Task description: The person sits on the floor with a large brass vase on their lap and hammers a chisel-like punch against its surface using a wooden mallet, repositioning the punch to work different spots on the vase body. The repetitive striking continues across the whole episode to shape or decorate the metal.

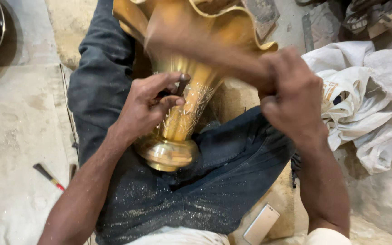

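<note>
1. Brass is what I am working on: a tall, fluted, golden brass vase (182,113) with a wavy flared mouth is lying across my lap, its round foot pointing toward my belly and its mouth pointing away.
2. My left hand (148,106) is closing around a short dark metal punch (182,84), fingers and thumb pinching it firmly, with its tip resting on the engraved neck of the vase, just beside a leafy pattern already cut there.
3. My right hand (291,97) is curling into a tight fist above the vase's flare; a blurred brownish streak is running from it across the mouth, which I am judging to be a striking tool's handle, though the blur is hiding what it really is.
4. To do this well, I am thinking the punch should be staying steady and square to the curved surface, the vase should be braced by my thighs so it is not rolling, and each blow should be landing light and centred on the punch head.
5. My dark dusty trousers (114,81) are sprinkled with fine glittering filings.
6. On the pale floor to my left a small red-and-black-handled tool (48,176) is lying, well apart.
7. To my right, crumpled white cloth (368,100) is bunching up, and a pale flat phone (261,223) is lying near my knee.
</note>
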The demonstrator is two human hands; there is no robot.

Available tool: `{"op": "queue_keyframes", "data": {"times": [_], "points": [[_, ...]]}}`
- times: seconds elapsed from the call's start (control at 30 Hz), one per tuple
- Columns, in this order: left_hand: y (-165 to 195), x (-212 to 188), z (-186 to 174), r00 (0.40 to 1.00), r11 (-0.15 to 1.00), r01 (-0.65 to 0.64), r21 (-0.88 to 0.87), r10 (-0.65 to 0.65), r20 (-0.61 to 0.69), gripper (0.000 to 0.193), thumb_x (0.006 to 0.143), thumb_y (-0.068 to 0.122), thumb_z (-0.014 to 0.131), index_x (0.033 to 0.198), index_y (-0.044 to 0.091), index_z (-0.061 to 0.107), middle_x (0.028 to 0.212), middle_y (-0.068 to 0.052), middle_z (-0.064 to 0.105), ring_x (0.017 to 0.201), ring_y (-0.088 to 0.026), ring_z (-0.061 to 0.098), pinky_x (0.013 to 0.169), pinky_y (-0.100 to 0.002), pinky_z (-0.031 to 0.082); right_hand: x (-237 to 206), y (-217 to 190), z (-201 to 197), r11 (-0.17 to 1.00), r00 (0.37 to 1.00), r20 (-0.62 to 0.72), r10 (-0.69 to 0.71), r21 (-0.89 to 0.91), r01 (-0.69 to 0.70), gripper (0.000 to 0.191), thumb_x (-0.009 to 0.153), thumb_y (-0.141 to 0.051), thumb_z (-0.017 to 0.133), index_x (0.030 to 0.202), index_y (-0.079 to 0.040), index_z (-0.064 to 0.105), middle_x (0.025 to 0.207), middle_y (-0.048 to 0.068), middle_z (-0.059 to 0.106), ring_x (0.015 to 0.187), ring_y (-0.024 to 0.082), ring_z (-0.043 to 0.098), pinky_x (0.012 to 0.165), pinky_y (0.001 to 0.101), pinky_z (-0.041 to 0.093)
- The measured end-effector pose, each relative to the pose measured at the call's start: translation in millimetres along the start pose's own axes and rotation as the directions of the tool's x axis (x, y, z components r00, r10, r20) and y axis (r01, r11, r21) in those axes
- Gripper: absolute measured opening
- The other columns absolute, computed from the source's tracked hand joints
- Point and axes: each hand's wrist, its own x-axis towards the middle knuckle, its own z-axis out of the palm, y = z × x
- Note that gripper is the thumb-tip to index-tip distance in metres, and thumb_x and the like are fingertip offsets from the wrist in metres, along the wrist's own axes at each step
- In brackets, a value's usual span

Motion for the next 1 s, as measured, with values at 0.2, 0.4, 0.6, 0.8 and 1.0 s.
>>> {"op": "queue_keyframes", "data": {"times": [0.2,0.4,0.6,0.8,1.0], "points": [[-1,-1,-1,0.999,0.998,0.036,0.052,-0.038,0.034,0.039,0.089,0.007,0.08,0.126,0.006,0.069,0.099,-0.011,0.077,0.078,-0.017,0.072,0.064,-0.031,0.061,-2,-1,3,0.973,0.989,0.148,-0.027,-0.221,0.059,0.043,0.078,-0.002,0.074,0.119,-0.008,0.062,0.102,0.015,0.068,0.085,0.031,0.069,0.071,0.0445,0.058],[0,1,-4,0.997,0.998,0.058,0.009,-0.058,0.059,0.031,0.093,0.01,0.078,0.122,0.006,0.068,0.095,-0.006,0.079,0.078,-0.013,0.075,0.062,-0.029,0.062,-10,3,-3,0.999,0.997,0.077,0.003,0.05,-0.007,0.049,0.069,0.0,0.072,0.115,-0.004,0.059,0.094,0.016,0.068,0.085,0.036,0.069,0.073,0.0446,0.059],[-2,0,-5,0.997,0.999,0.036,0.013,-0.037,0.069,0.041,0.089,0.011,0.077,0.129,0.007,0.068,0.095,-0.007,0.078,0.073,-0.013,0.074,0.057,-0.029,0.061,-14,9,0,0.8,0.88,0.285,0.38,0.376,-0.467,0.039,0.095,-0.014,0.071,0.129,-0.013,0.053,0.077,0.008,0.063,0.062,0.021,0.069,0.066,0.0341,0.057],[-3,1,-6,0.999,1.0,0.002,-0.021,-0.001,0.049,0.036,0.092,0.012,0.078,0.126,0.008,0.068,0.094,-0.006,0.078,0.076,-0.013,0.073,0.06,-0.029,0.061,-16,12,-8,0.95,0.994,0.069,0.087,0.293,-0.103,0.039,0.093,-0.009,0.075,0.127,-0.009,0.055,0.096,0.01,0.071,0.085,0.022,0.076,0.074,0.0342,0.061],[4,4,-6,0.999,0.998,0.002,-0.057,0.0,0.045,0.038,0.093,0.01,0.076,0.129,0.005,0.066,0.101,-0.008,0.078,0.084,-0.013,0.076,0.066,-0.027,0.066,-10,15,-9,0.98,0.98,0.104,-0.168,-0.088,0.178,0.045,0.075,-0.002,0.081,0.115,-0.008,0.061,0.084,0.011,0.073,0.067,0.022,0.07,0.066,0.037,0.057]]}}
